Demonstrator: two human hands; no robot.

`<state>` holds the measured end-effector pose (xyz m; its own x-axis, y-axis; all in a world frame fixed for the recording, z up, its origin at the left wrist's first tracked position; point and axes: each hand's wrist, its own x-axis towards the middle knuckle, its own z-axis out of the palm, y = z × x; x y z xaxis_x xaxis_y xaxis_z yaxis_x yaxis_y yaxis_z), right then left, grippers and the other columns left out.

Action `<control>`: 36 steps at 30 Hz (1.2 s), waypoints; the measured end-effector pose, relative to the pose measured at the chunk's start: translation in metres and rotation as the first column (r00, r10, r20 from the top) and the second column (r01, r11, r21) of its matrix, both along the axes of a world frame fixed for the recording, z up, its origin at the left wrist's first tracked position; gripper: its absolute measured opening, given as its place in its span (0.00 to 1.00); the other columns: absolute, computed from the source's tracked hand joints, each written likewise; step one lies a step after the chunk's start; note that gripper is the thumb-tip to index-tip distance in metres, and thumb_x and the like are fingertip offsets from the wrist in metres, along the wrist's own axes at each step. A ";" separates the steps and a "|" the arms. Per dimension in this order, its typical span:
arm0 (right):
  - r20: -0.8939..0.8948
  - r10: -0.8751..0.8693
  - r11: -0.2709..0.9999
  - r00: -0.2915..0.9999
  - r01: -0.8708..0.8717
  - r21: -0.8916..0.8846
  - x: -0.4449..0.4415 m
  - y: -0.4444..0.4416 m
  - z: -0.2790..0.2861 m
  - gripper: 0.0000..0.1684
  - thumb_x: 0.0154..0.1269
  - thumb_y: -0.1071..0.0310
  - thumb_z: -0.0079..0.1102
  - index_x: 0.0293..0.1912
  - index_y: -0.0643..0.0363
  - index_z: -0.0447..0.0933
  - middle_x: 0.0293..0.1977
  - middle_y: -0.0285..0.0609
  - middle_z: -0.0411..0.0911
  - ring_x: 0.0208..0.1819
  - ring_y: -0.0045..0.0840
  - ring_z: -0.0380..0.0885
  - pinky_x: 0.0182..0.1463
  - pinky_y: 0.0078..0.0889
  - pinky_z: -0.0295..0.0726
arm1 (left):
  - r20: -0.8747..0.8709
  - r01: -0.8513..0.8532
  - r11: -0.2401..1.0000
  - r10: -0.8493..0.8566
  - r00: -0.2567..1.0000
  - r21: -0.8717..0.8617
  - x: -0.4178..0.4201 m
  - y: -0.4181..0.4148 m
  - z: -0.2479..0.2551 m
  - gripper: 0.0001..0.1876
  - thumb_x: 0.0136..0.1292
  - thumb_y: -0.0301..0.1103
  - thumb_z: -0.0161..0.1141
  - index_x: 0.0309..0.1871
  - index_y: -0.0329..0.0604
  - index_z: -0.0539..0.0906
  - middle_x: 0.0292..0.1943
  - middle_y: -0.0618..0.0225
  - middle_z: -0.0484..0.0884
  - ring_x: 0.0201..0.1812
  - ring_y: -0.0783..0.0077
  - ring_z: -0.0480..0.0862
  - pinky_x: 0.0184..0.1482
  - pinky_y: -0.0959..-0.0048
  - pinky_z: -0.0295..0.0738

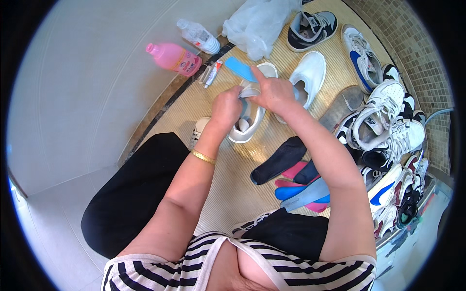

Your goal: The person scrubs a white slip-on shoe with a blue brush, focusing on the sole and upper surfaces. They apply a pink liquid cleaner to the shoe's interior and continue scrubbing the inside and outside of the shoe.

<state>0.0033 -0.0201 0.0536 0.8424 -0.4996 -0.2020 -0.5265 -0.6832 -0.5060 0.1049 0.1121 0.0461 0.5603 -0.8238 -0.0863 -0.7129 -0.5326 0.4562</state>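
A white shoe (254,127) lies on the ribbed floor before me, its opening showing a pale lining and something white inside. My left hand (227,105) grips the whitish upper part of this shoe, near its tongue. My right hand (275,91) holds a blue brush or scrubber (238,68) at the shoe's far end, the index finger stretched along it; part of the blue thing is hidden by the hand. A second white slip-on shoe (313,72) lies just right of my right hand.
A pink bottle (178,60), a clear plastic bottle (200,36) and a tube (213,74) are at the upper left. Behind lies a clear plastic bag (258,25). Insoles (278,160) and a pile of shoes (382,116) lie to the right.
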 end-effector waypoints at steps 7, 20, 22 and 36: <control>0.244 -0.134 0.954 0.960 0.058 0.295 -0.005 -0.002 -0.034 0.33 0.51 0.68 0.53 0.61 0.50 0.68 0.35 0.53 0.80 0.40 0.46 0.79 0.45 0.44 0.76 | 0.174 0.095 0.976 -0.061 0.983 -0.194 -0.018 0.006 0.020 0.12 0.54 0.21 0.55 0.43 0.36 0.80 0.37 0.47 0.81 0.41 0.47 0.81 0.45 0.60 0.75; 0.436 -0.138 0.901 0.889 -0.070 0.428 -0.011 0.051 -0.025 0.30 0.50 0.75 0.52 0.56 0.65 0.69 0.33 0.65 0.77 0.39 0.54 0.76 0.44 0.45 0.75 | -0.898 -0.700 0.711 0.349 0.266 0.069 -0.060 0.018 -0.039 0.15 0.66 0.22 0.39 0.48 0.32 0.77 0.43 0.56 0.81 0.42 0.64 0.80 0.45 0.72 0.75; 0.539 -0.166 0.865 0.826 -0.141 0.481 -0.018 0.066 -0.024 0.29 0.51 0.75 0.52 0.57 0.65 0.69 0.34 0.65 0.77 0.39 0.54 0.77 0.44 0.43 0.75 | -0.951 -0.784 0.608 0.298 0.079 0.126 -0.056 0.025 -0.043 0.15 0.67 0.24 0.39 0.49 0.30 0.75 0.45 0.55 0.80 0.43 0.63 0.80 0.46 0.69 0.76; 0.874 -0.181 0.942 0.451 -0.176 0.286 -0.063 0.056 0.085 0.29 0.50 0.70 0.54 0.56 0.58 0.71 0.33 0.60 0.77 0.37 0.51 0.78 0.41 0.42 0.78 | -0.606 -0.598 0.720 -0.662 -0.440 -0.353 -0.047 -0.016 0.058 0.16 0.67 0.37 0.53 0.52 0.36 0.75 0.48 0.54 0.79 0.49 0.58 0.80 0.52 0.56 0.78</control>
<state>-0.0600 0.0357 0.1385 0.6449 -0.5656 0.5139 0.3256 -0.4050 -0.8544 0.0579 0.0964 0.1045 0.1883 -0.9820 0.0122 0.9377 0.1835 0.2951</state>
